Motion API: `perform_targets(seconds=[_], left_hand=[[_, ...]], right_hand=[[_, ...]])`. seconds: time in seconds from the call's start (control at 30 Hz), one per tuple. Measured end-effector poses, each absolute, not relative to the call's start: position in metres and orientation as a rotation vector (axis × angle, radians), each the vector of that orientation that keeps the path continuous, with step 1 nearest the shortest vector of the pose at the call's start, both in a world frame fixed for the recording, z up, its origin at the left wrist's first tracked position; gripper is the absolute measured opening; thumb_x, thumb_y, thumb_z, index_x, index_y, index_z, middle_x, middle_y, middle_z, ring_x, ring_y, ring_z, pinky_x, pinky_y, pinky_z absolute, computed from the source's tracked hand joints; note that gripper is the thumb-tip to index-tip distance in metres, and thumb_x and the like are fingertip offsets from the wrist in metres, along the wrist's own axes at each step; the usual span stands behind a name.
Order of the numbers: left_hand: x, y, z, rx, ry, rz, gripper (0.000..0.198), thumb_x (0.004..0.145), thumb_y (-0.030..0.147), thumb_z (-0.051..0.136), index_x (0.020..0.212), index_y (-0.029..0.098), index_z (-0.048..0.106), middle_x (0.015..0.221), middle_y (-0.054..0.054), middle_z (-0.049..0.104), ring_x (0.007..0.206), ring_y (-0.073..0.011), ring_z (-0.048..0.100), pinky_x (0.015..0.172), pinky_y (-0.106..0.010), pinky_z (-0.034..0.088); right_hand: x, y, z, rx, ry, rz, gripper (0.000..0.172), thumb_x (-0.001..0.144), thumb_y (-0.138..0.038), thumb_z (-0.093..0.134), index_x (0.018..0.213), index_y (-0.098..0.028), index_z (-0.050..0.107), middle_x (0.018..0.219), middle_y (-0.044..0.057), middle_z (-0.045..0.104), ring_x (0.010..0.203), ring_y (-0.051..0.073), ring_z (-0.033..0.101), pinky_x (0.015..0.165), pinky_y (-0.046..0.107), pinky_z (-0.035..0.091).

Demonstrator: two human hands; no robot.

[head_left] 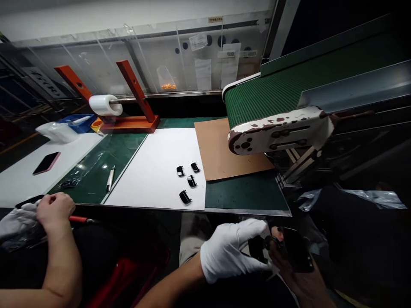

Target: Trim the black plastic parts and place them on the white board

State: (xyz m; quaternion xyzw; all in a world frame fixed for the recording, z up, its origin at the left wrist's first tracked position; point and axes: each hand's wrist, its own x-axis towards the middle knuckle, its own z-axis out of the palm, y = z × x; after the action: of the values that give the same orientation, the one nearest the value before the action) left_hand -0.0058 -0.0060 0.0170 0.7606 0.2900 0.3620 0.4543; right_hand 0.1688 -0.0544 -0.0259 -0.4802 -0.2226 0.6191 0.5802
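Bits (168,86) in ctnr (165,75) beyond L grip (227,249)

Four parts (185,197) lie on a sheet (154,167), left of cardboard (216,149) and conveyor (266,98).

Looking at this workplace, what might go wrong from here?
The gloved left hand grips a dark piece in front of the table; if it slips, the piece may fall. The right hand looks bare, so it might smudge what it touches. The nearest small black part lies close to the table's front edge, so an arm might brush it off.
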Motion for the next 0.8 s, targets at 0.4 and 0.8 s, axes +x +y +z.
perform_targets(seconds=[0.4, 0.8], left_hand=[[-0.04, -0.008, -0.013, 2.071, 0.932, 0.333, 0.03, 0.065, 0.033, 0.079, 0.092, 0.023, 0.069, 0.085, 0.002, 0.07, 0.074, -0.0172, 0.069, 0.065, -0.02, 0.051], [-0.198, 0.07, -0.065, 1.635, 1.75, 0.91, 0.046, 0.087, 0.032, 0.066, 0.128, 0.016, 0.054, 0.133, -0.011, 0.059, 0.122, -0.0269, 0.055, 0.107, -0.049, 0.041]], right_hand=[[0.141, -0.062, -0.028, -1.494, -1.095, 1.392, 0.036, 0.065, -0.052, 0.077, 0.058, -0.018, 0.066, 0.062, 0.002, 0.059, 0.061, 0.017, 0.051, 0.058, 0.026, 0.04], [0.182, -0.061, -0.043, -1.419, -0.509, 1.565, 0.035, 0.063, -0.047, 0.084, 0.068, -0.019, 0.064, 0.047, -0.005, 0.042, 0.042, 0.006, 0.036, 0.042, 0.019, 0.034]])
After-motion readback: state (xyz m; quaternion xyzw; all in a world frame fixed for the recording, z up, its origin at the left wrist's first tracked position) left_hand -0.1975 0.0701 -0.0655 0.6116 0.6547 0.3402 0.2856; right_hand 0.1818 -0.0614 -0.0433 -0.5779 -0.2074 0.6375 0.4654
